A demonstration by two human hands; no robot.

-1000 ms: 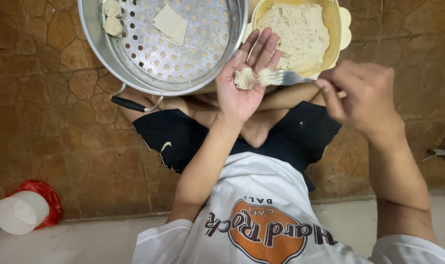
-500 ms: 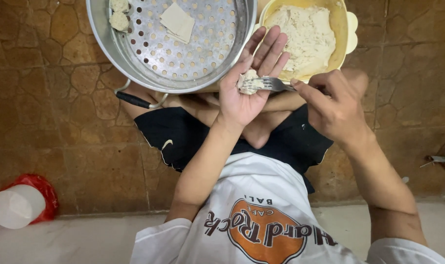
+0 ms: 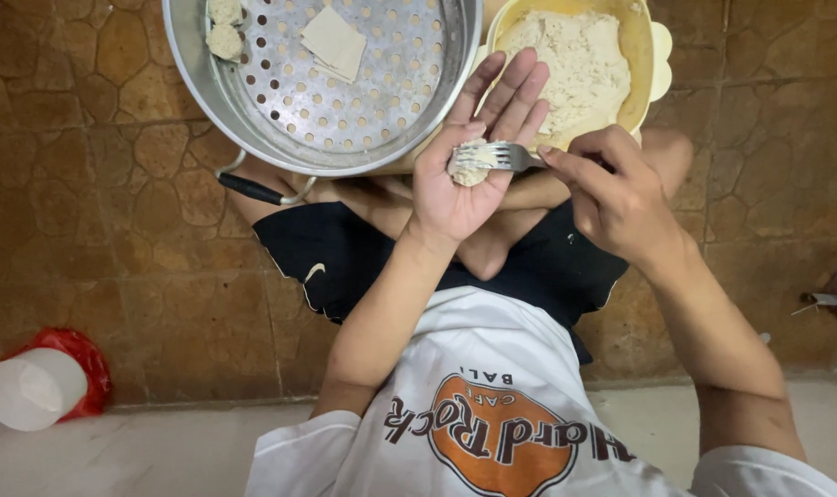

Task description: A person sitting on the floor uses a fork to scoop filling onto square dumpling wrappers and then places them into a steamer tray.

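My left hand [image 3: 464, 156] is held palm up with a small dumpling wrapper and pale filling [image 3: 471, 166] resting in it. My right hand [image 3: 611, 189] grips a metal fork [image 3: 501, 156], whose tines press on the filling in my left palm. Just beyond the hands sits a yellow bowl [image 3: 641, 46] of pale minced filling [image 3: 565, 60]. To its left is a round perforated metal steamer tray [image 3: 345, 101] holding two formed dumplings [image 3: 223, 28] and a flat square wrapper [image 3: 334, 41].
I sit cross-legged on a brown stone-patterned floor [image 3: 96, 184], in black shorts and a white shirt. A black-handled utensil [image 3: 253, 189] lies under the steamer's edge. A white cup on red plastic [image 3: 41, 382] stands at the lower left. A small object [image 3: 832, 299] lies at the right edge.
My right hand moved left toward my left palm, and the fork now presses the filling into the wrapper. The left hand stayed in place.
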